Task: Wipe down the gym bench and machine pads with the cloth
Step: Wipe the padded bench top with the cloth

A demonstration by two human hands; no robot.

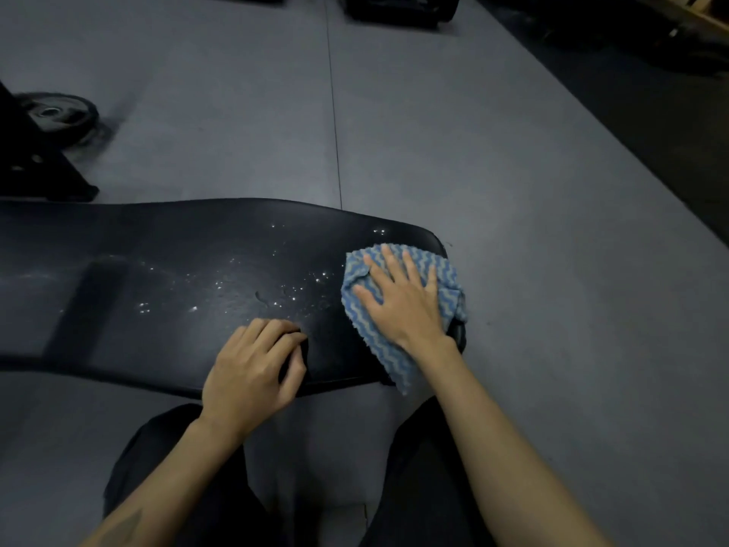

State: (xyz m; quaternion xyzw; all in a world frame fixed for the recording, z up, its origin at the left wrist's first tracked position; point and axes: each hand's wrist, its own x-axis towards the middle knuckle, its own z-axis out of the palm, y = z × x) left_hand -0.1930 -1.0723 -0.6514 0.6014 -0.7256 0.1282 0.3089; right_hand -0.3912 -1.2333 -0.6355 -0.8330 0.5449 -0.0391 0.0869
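A black padded gym bench (165, 278) runs across the view from the left edge to its rounded right end. Shiny droplets speckle its middle. My right hand (402, 298) lies flat, fingers spread, pressing a blue and grey zigzag cloth (378, 345) onto the bench's right end; part of the cloth hangs over the near edge. My left hand (252, 369) rests on the near edge of the pad with its fingers curled, holding nothing that I can see.
Grey rubber floor (434, 144) surrounds the bench, with a seam line running away from it. A black machine frame (35, 167) and a weight plate (59, 114) sit at the far left. Dark equipment lines the top edge. My dark-trousered legs (189, 479) are below.
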